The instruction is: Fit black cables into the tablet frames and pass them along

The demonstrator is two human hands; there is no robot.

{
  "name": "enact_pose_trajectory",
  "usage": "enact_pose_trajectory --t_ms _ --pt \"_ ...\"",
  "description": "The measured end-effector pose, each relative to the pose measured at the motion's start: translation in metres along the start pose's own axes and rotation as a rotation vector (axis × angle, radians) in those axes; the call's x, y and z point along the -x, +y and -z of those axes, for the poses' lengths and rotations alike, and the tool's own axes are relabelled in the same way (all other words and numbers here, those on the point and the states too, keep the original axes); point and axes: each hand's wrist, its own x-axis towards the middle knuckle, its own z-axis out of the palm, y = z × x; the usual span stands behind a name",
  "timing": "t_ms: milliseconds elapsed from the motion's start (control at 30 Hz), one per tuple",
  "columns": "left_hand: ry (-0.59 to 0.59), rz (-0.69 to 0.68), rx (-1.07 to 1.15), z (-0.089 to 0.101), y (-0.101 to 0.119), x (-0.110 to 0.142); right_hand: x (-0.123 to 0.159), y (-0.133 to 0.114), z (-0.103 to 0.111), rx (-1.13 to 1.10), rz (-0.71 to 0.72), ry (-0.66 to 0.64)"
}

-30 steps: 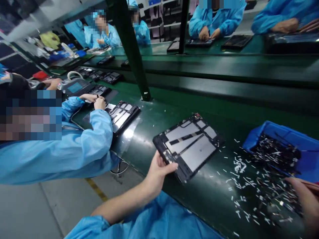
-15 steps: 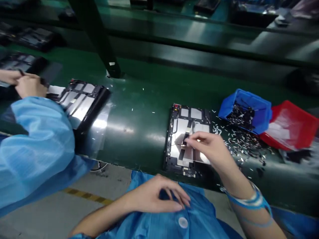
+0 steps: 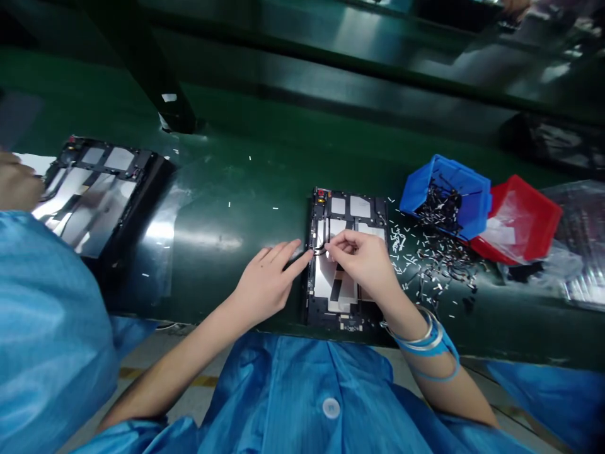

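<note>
A tablet-like device [image 3: 336, 302] with its inside exposed lies on the green bench in front of me. Silver plates and black strips fill its dark frame. A thin black cable [image 3: 323, 238] curves near its left edge. My right hand [image 3: 363, 260] is over the device, thumb and forefinger pinched on this cable; the fingertips hide part of it. From the left, my left hand [image 3: 267, 277] reaches in with fingers stretched out, its forefinger touching the device's left edge beside the cable's bend.
Right of the device, a tilted blue bin [image 3: 466, 189] holds black cables, with loose cables [image 3: 444, 265] and white scraps spilled before it. A red bin [image 3: 534, 221] adjoins it. At left, a co-worker's sleeve [image 3: 47, 315] and hand [image 3: 16, 183] are by a stack of similar devices [image 3: 106, 183].
My left hand has risen from my lap to the device's left edge. My right hand has shifted up and left across the device to the cable. The view has turned slightly.
</note>
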Motion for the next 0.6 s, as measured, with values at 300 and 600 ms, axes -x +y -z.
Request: enact_pose_trajectory --t_ms 300,600 --pt "0.040 -0.038 -0.083 -0.002 0.002 -0.001 -0.004 0.002 0.005 0.082 0.088 -0.004" --pt "0.051 -0.046 -0.139 -0.001 0.005 -0.006 -0.013 0.003 0.010 0.058 0.108 -0.078"
